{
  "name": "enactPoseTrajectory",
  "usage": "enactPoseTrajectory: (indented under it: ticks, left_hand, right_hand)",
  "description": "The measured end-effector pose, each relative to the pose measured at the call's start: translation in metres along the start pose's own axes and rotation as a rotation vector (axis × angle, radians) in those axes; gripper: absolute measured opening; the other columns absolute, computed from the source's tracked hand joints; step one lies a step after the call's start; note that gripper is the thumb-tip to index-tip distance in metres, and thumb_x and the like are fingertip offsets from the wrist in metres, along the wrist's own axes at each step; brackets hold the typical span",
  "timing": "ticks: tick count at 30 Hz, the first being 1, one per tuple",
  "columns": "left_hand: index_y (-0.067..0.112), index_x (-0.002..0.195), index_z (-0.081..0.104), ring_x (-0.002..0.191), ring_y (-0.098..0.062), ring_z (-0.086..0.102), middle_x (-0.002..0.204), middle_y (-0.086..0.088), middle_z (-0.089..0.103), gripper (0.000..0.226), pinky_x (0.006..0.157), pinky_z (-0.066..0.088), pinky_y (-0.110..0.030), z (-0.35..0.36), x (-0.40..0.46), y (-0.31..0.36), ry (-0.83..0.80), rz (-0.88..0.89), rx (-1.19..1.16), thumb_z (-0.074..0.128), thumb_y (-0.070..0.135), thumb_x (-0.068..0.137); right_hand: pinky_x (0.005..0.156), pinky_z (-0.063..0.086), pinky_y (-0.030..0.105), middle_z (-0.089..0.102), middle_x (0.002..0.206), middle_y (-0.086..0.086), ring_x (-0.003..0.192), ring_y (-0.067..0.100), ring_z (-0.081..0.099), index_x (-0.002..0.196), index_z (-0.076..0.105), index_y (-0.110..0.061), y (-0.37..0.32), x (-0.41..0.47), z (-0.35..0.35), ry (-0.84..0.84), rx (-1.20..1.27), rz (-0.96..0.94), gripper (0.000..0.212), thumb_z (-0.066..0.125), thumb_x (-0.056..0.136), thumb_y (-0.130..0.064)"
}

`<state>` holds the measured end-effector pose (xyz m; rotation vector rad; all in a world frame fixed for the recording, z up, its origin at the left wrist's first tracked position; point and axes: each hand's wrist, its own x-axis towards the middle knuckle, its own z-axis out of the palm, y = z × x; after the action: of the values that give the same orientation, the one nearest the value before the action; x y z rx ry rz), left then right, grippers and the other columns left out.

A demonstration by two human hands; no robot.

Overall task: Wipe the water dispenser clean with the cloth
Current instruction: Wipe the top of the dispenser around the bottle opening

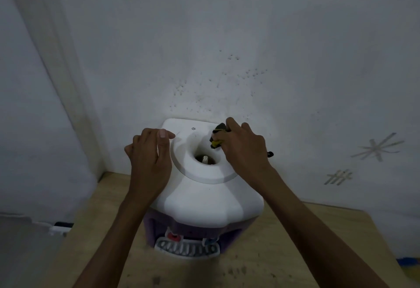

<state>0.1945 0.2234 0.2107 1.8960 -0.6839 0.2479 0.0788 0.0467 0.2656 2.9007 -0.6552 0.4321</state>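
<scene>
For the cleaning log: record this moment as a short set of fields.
setting: white water dispenser on a wooden table, against a white wall
bottle: none mounted; the top funnel is open
left hand: fingers loosely curled at the dispenser's left top edge, holding nothing
right hand: grip closed on a bunched dark and yellow cloth
cloth position: at the funnel's back right rim
front: red tap, blue tap, drip tray
</scene>
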Motion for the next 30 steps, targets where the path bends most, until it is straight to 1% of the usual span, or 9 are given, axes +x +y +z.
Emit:
enactPoseTrajectory:
  ticks: [2, 5, 10, 14, 17, 19, 21, 25, 30]
  left_hand:
    - [0.023, 0.107, 0.067, 0.104, -0.013, 0.051, 0.109, 0.007, 0.061, 0.045, 0.091, 0.018, -0.021, 0.0, 0.0, 0.001, 0.0, -0.001, -0.008, 0.024, 0.037, 0.109]
    - [0.022, 0.106, 0.068, 0.103, -0.013, 0.051, 0.108, 0.007, 0.061, 0.047, 0.091, 0.018, -0.022, 0.0, 0.001, 0.001, 0.01, -0.003, -0.008, 0.024, 0.038, 0.109]
    - [0.023, 0.103, 0.068, 0.101, -0.014, 0.052, 0.106, 0.007, 0.062, 0.048, 0.091, 0.018, -0.021, 0.0, 0.001, 0.0, 0.003, -0.011, 0.004, 0.022, 0.037, 0.108]
    - [0.023, 0.103, 0.068, 0.101, -0.013, 0.052, 0.106, 0.007, 0.062, 0.048, 0.092, 0.019, -0.022, 0.0, 0.002, 0.0, 0.0, -0.011, 0.0, 0.022, 0.037, 0.108]
    - [0.024, 0.102, 0.067, 0.101, -0.013, 0.052, 0.106, 0.008, 0.062, 0.047, 0.092, 0.018, -0.021, 0.0, 0.002, -0.001, 0.008, -0.007, 0.003, 0.023, 0.036, 0.109]
    - [0.023, 0.102, 0.067, 0.101, -0.014, 0.053, 0.105, 0.008, 0.062, 0.047, 0.092, 0.018, -0.022, 0.0, 0.001, -0.001, 0.008, -0.008, 0.003, 0.023, 0.036, 0.109]
    - [0.022, 0.1, 0.066, 0.1, -0.014, 0.053, 0.103, 0.007, 0.062, 0.046, 0.091, 0.018, -0.022, 0.0, 0.002, 0.001, 0.005, -0.007, 0.001, 0.023, 0.034, 0.109]
    - [0.022, 0.1, 0.064, 0.1, -0.014, 0.051, 0.102, 0.008, 0.062, 0.043, 0.09, 0.018, -0.023, -0.001, 0.0, 0.001, -0.001, -0.013, -0.007, 0.024, 0.034, 0.109]
    - [0.023, 0.101, 0.065, 0.1, -0.012, 0.051, 0.103, 0.009, 0.063, 0.044, 0.093, 0.018, -0.023, -0.001, 0.001, 0.001, -0.005, -0.019, -0.014, 0.024, 0.036, 0.108]
  right_hand:
    - [0.05, 0.015, 0.028, 0.047, 0.107, -0.008, 0.083, 0.018, 0.04, 0.111, 0.072, -0.034, 0.005, -0.005, -0.006, -0.035, -0.038, 0.001, 0.025, 0.061, 0.098, -0.015]
    - [0.051, 0.016, 0.029, 0.051, 0.108, -0.003, 0.083, 0.021, 0.043, 0.105, 0.07, -0.026, 0.003, -0.007, -0.01, -0.032, -0.071, -0.007, 0.023, 0.059, 0.096, -0.007]
    - [0.046, 0.015, 0.025, 0.056, 0.097, -0.001, 0.071, 0.023, 0.038, 0.085, 0.064, -0.022, -0.012, 0.009, 0.004, 0.047, -0.01, -0.064, 0.039, 0.072, 0.065, 0.012]
    - [0.049, 0.014, 0.027, 0.055, 0.104, -0.004, 0.075, 0.022, 0.043, 0.096, 0.068, -0.025, -0.004, 0.01, 0.001, 0.016, -0.055, -0.089, 0.034, 0.069, 0.08, 0.004]
    - [0.051, 0.013, 0.03, 0.043, 0.1, -0.004, 0.078, 0.022, 0.041, 0.107, 0.066, -0.025, 0.003, 0.009, -0.008, -0.046, -0.148, -0.086, 0.027, 0.06, 0.093, -0.003]
    - [0.053, 0.016, 0.03, 0.039, 0.1, -0.003, 0.081, 0.023, 0.042, 0.111, 0.064, -0.024, -0.002, 0.013, -0.012, -0.084, -0.153, -0.093, 0.03, 0.057, 0.092, -0.002]
    - [0.055, 0.021, 0.032, 0.048, 0.109, 0.0, 0.084, 0.024, 0.044, 0.111, 0.062, -0.022, -0.011, 0.02, -0.01, -0.062, -0.125, -0.138, 0.034, 0.061, 0.087, 0.002]
    - [0.05, 0.013, 0.027, 0.054, 0.105, 0.001, 0.075, 0.023, 0.039, 0.095, 0.061, -0.019, -0.017, 0.024, 0.006, -0.002, -0.03, -0.163, 0.037, 0.064, 0.074, 0.011]
    - [0.05, 0.016, 0.028, 0.049, 0.103, -0.004, 0.074, 0.021, 0.043, 0.101, 0.062, -0.025, 0.005, 0.017, -0.001, -0.039, -0.109, -0.16, 0.024, 0.066, 0.089, -0.005]
